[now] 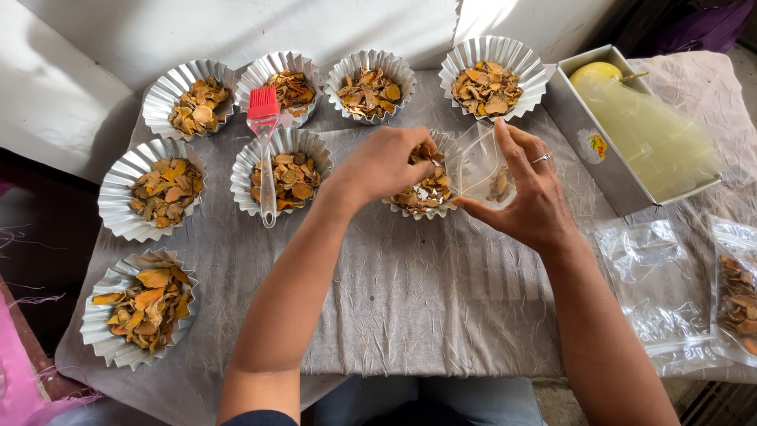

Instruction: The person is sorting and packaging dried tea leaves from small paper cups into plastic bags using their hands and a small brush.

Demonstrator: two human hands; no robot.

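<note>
While left hand (386,162) pinches chips in foil cup (422,207) | right hand (532,197) grips clear bag (482,164) | table front bare

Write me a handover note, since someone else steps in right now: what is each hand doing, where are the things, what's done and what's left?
Left hand: pinching dried slices in the foil cup.
Right hand: holding the small clear bag open over that cup; a few slices inside.
Done: one filled bag lies far right, beside empty bags.
Left: seven more full foil cups; silicone brush rests on one.
</note>
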